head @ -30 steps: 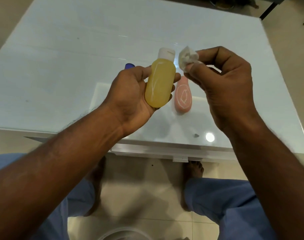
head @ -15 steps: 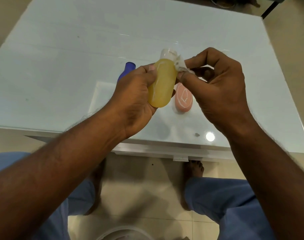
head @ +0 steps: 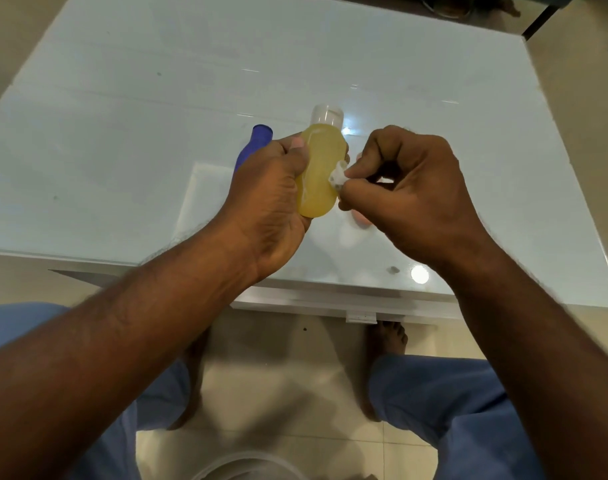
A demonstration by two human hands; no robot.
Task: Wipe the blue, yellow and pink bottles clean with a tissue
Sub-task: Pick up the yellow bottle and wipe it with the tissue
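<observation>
My left hand (head: 271,199) grips the yellow bottle (head: 321,168) with a white cap, held upright above the white table (head: 122,133). In my right hand (head: 409,195) a small crumpled white tissue (head: 337,175) is pinched between thumb and fingers and pressed against the bottle's right side, about halfway down. The blue bottle (head: 254,143) lies on the table behind my left hand, mostly hidden. Only a sliver of the pink bottle (head: 361,220) shows under my right hand.
The glossy table's near edge (head: 330,299) runs just beyond my knees. A small dark speck (head: 394,270) sits near that edge. Below are a tiled floor, my bare feet and blue trousers. A pale round rim (head: 247,465) shows at the bottom.
My right hand brought the tissue from beside the cap onto the bottle and slid it down the right side to mid-body. The pink bottle became covered by my right hand.
</observation>
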